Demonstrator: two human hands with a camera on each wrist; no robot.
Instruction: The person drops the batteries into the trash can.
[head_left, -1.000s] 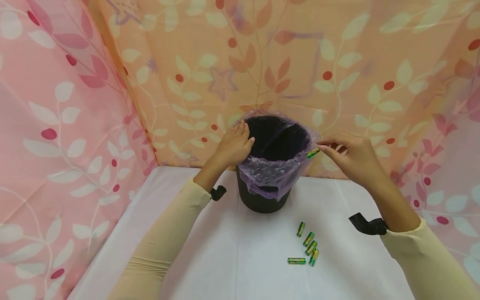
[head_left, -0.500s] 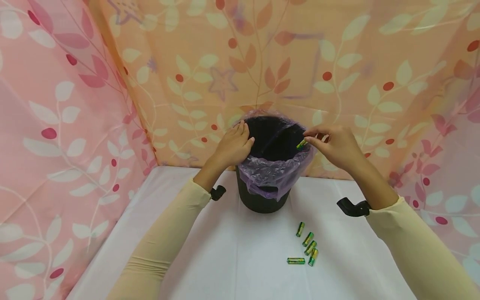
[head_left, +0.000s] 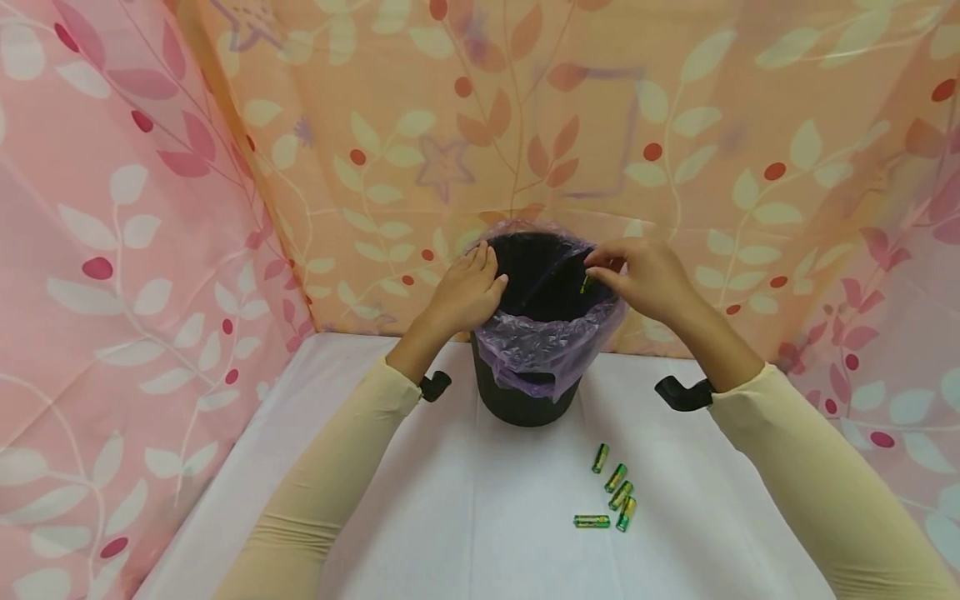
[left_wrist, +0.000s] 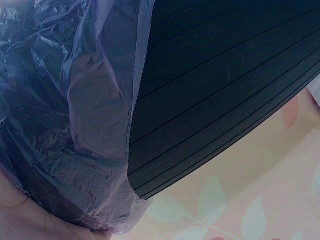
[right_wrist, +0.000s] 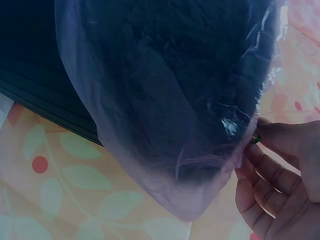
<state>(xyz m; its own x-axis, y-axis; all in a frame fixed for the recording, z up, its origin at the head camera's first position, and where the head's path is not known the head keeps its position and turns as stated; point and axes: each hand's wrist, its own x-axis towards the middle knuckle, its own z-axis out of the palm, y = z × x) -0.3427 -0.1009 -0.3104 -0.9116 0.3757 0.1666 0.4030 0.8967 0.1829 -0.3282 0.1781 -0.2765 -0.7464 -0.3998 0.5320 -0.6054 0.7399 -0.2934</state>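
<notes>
- My right hand [head_left: 648,279] pinches one battery [head_left: 586,283] between thumb and fingertips, and it sits just over the open mouth of the black bin [head_left: 528,400], inside the right rim.
- My left hand [head_left: 465,293] lies on the left rim with its fingers relaxed and fairly straight, pressing on the purple liner bag [head_left: 536,350]; it grips nothing that I can see.
- Progress, as I judge it: this battery is at the point of release and not yet let go, so the drop is near done.
- Left to do: five batteries [head_left: 611,500] lie on the white surface [head_left: 420,517] in front of the bin, four in a tight row and one lying crosswise just beside them.
- I cannot see the bottom of the bin, so I cannot tell what is already inside.
- The right wrist view shows mostly bag [right_wrist: 165,125]; only a small green tip of the battery [right_wrist: 256,138] peeks out at my fingers [right_wrist: 280,140].
- The left wrist view is filled by liner [left_wrist: 75,125] and ribbed bin wall [left_wrist: 225,85], with a sliver of palm at the bottom edge.
</notes>
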